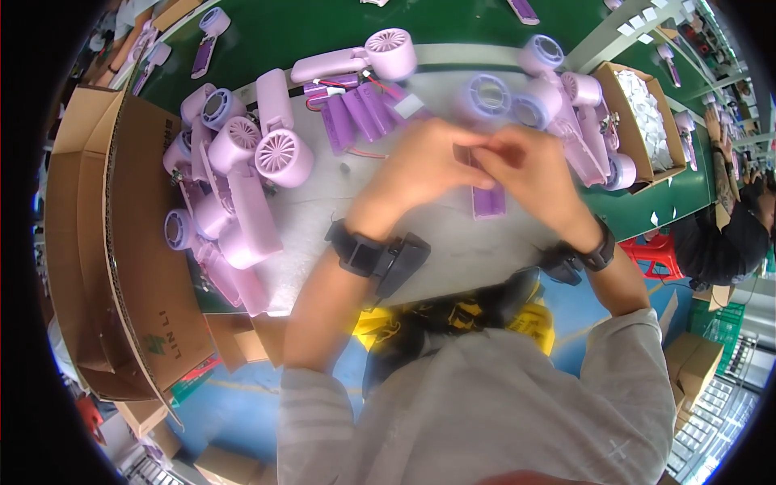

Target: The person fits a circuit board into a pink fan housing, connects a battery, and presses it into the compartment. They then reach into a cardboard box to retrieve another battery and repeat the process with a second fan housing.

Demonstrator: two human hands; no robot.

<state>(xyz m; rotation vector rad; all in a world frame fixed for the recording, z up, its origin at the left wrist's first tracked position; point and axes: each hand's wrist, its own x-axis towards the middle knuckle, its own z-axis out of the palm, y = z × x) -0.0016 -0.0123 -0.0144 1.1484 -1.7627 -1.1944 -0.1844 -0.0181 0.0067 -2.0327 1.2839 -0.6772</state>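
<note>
A handheld fan with an opened handle lies in front of me; its round lilac head [487, 95] is beyond my hands and a purple battery [488, 204] shows in the handle nearer me. My left hand [432, 166] and my right hand [527, 166] meet over the middle of this handle, slightly blurred. Both have thumb and fingers pinched close together; whatever is between the fingertips is hidden. Left of them, several purple batteries [364, 111] with red and black wires lie side by side. Black devices are strapped to both wrists.
Pink fan bodies [257, 206] are heaped at the left, beside a tall cardboard box [133, 242]. More fan parts [578, 141] lie at the right, next to an open carton [677, 153] of small white pieces. A pale mat [323, 234] covers the green bench [453, 24]. Another person [727, 238] sits far right.
</note>
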